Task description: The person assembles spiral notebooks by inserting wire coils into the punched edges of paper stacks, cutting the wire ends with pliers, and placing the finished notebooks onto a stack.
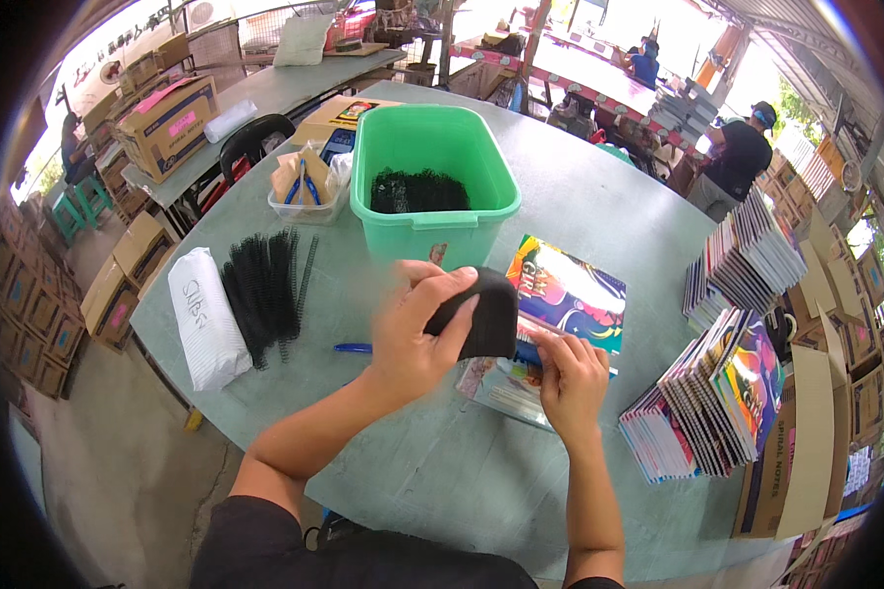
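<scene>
A black, curved, flexible-looking piece (489,319) is gripped in my left hand (417,329), its fingers and thumb closed around the near side. My right hand (572,378) pinches a slim blue thing (527,350) close to the black piece's lower right edge; its exact kind is hard to make out. Under and behind my hands lie a notebook with a colourful cover (580,290) and another book (506,390), partly covered. A blue handle-like item (353,348) rests left of my left wrist. Black spiral binding coils (265,294) lie in a bunch farther left.
Beyond my hands stands a green bin (437,221) with black coils inside. Beside it is a clear tub (309,201) holding blue-handled pliers. A white wrapped bundle (209,319) lies left. Notebook stacks (702,393) and an open carton (805,442) are right. Other people work farther back.
</scene>
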Tool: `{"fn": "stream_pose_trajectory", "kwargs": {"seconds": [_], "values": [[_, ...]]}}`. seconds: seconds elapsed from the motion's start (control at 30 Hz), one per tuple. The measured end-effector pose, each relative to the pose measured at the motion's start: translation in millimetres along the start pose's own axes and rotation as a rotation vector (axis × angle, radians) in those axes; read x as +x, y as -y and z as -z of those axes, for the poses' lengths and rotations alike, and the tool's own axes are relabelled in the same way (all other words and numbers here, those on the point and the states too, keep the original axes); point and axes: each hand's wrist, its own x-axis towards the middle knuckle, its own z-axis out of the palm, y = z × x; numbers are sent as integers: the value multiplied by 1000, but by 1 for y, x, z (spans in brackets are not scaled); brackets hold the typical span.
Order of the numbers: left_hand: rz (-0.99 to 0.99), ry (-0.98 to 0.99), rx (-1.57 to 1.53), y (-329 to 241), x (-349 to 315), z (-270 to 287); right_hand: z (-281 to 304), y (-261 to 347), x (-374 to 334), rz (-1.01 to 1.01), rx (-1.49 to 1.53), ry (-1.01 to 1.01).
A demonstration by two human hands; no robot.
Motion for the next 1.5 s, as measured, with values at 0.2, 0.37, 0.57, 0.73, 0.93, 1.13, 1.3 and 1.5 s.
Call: {"fn": "stream_pose_trajectory", "kwargs": {"seconds": [0.2,0.37,0.57,0.73,0.93,1.13,1.3,1.5], "values": [[10,599,3,15,-19,-12,27,-14,7,2,19,42],[4,708,76,23,-34,-30,18,-77,-39,-518,844,39],[71,368,-71,9,7,-15,-5,-65,-41,-465,998,-209],[-45,361,-66,0,7,-6,-4,-68,-41,-487,841,-228],[-134,834,-40,3,-30,-13,-14,-47,-33,-287,765,-395],[-27,502,-5,10,-33,-31,-18,-46,-41,-387,698,-326],[5,153,-65,2,-3,-15,-20,-45,-43,-380,682,-320],[-107,676,0,5,-42,-39,-14,-50,-42,-377,692,-315]]}}
